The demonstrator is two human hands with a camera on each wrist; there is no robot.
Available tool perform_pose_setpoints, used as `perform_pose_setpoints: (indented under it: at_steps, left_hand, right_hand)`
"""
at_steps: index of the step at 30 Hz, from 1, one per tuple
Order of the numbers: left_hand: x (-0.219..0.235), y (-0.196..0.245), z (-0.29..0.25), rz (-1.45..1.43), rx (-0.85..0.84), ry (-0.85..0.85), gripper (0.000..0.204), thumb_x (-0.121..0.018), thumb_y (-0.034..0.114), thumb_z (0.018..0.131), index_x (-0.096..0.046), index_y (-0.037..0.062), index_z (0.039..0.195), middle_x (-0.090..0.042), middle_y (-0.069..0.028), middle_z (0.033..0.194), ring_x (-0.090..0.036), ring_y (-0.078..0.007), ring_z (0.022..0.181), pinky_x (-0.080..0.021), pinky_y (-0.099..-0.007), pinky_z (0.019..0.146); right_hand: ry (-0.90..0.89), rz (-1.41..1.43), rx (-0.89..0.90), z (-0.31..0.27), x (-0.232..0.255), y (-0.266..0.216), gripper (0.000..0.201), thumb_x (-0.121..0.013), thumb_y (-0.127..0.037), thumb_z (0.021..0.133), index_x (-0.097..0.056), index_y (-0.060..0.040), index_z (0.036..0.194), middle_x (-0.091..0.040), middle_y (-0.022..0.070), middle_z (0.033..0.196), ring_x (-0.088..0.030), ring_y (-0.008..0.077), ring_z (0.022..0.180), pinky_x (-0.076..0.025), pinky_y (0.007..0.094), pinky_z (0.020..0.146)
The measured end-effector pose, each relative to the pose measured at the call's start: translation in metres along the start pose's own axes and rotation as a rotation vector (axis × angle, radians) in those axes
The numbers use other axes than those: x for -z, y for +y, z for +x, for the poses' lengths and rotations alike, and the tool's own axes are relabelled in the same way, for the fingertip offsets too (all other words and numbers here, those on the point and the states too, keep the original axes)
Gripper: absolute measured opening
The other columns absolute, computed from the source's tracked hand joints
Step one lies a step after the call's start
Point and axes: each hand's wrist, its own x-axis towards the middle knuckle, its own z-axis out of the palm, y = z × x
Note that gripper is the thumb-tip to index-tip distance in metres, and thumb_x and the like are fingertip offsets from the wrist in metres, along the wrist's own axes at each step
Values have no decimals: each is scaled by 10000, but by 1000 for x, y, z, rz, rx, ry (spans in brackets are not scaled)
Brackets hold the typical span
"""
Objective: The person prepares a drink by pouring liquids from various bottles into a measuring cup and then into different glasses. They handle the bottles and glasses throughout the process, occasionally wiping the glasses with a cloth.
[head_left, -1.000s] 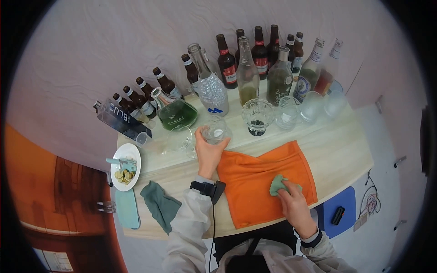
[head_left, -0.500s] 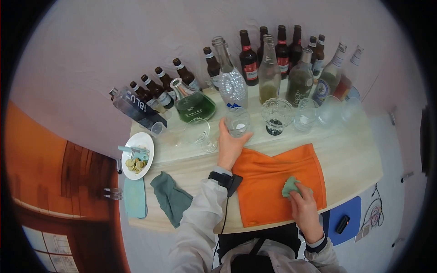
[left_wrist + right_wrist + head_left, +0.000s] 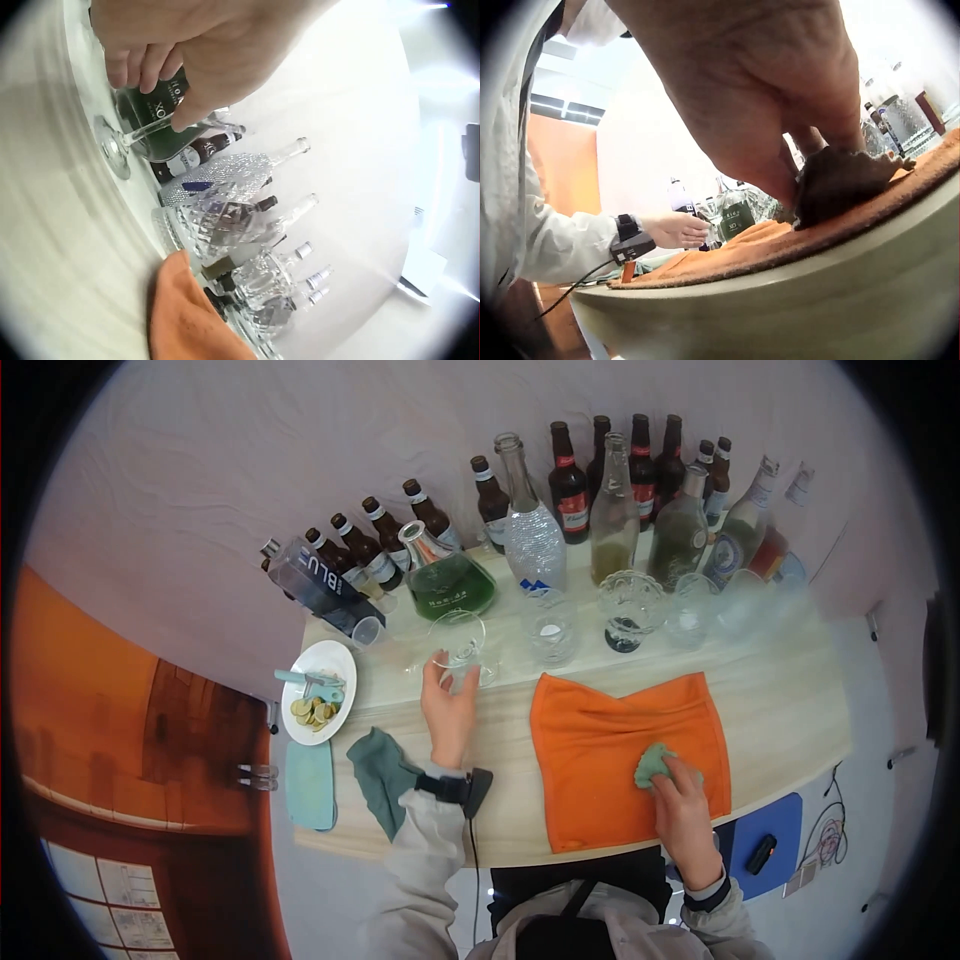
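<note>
My left hand (image 3: 449,720) reaches to a clear stemmed glass (image 3: 458,638) near the middle left of the table, thumb and fingers parted on either side of it. In the left wrist view, the glass's round foot (image 3: 112,148) stands on the table and the thumb tip overlaps the stem. To the right of that hand, a clear cut-glass tumbler (image 3: 550,630) stands by itself. My right hand (image 3: 686,815) pinches a small crumpled green cloth (image 3: 652,764) and presses it on a spread orange towel (image 3: 590,800). In the right wrist view the green cloth (image 3: 840,184) looks dark.
A green flask-shaped bottle (image 3: 452,585), a glittery bottle (image 3: 534,545) and several brown beer bottles line the back. A scalloped glass (image 3: 630,605) and other glasses stand at right. A plate (image 3: 292,670) with lime slices and a grey-green cloth (image 3: 378,780) lie left.
My left hand has let go of the tumbler and moved left to the stemmed glass. My right hand stays on the orange towel with the green cloth. The head view has shifted left.
</note>
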Motion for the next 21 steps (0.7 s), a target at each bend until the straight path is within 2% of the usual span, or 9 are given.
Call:
perform_pose_setpoints:
  at_steps: [3,6,11,13,14,16,18,19,21]
  left_hand:
    - [-20,-18,20,-304,1,-129,454,-752,69,940,-587,-31,1351,-712,-131,1191,-666,-181,1087,-520,-293,961]
    - [-19,-18,23,-293,166,-200,330,-727,51,962,-642,-44,1266,-723,-112,1162,-685,-155,1027,-528,-268,912]
    - [6,20,-14,-264,67,-192,240,-707,45,973,-679,-41,1195,-747,-77,1062,-693,-141,985,-536,-268,886]
    - [20,54,-38,-229,66,-232,222,-702,42,973,-685,-40,1179,-751,-74,1053,-694,-141,989,-539,-272,882]
    - [25,69,-49,-155,-20,-357,229,-693,13,947,-695,-17,1173,-753,-93,1051,-707,-159,978,-547,-288,869]
    - [29,75,-68,-93,-108,-491,250,-684,-16,920,-706,7,1168,-755,-111,1050,-721,-178,966,-555,-305,856]
    - [29,75,-82,-91,-278,-696,235,-684,-23,892,-711,10,1123,-738,-157,1038,-726,-314,972,-571,-361,853]
    - [28,79,-83,-99,-277,-705,235,-684,-23,892,-711,10,1123,-738,-157,1038,-726,-314,972,-571,-361,853]
    - [32,92,-81,-36,-411,-883,232,-708,24,914,-724,16,1145,-719,-161,1031,-704,-336,946,-553,-387,872]
  right_hand:
    - [15,42,-6,-3,-2,4,235,-693,89,835,-674,36,1063,-617,243,1301,-612,459,1179,-507,482,993]
    - [55,59,-13,-5,-2,3,223,-673,88,848,-669,33,1064,-623,247,1278,-614,460,1168,-521,464,978]
    - [114,205,-116,-3,-3,6,180,-643,72,935,-666,47,1111,-688,199,1200,-696,373,1043,-550,399,936]
    - [160,980,-400,7,-3,-2,166,-618,-12,1027,-667,48,1174,-719,121,1163,-717,228,964,-561,336,909]
    - [158,975,-406,13,-2,-7,166,-618,-12,1027,-667,48,1174,-719,121,1163,-717,228,964,-561,336,909]
    - [19,1373,-557,28,1,-19,205,-592,-84,1074,-660,40,1222,-700,71,1188,-676,116,989,-557,295,902]
    - [-11,1552,-591,40,-3,-31,214,-590,-99,1078,-662,27,1235,-706,69,1171,-675,114,986,-552,286,897]
    - [-53,1742,-617,46,-5,-36,223,-589,-113,1082,-664,15,1249,-711,67,1155,-674,111,982,-547,278,892]
    - [-62,1746,-582,55,4,-40,232,-592,-117,1083,-657,15,1262,-718,64,1129,-671,102,1005,-544,274,900]
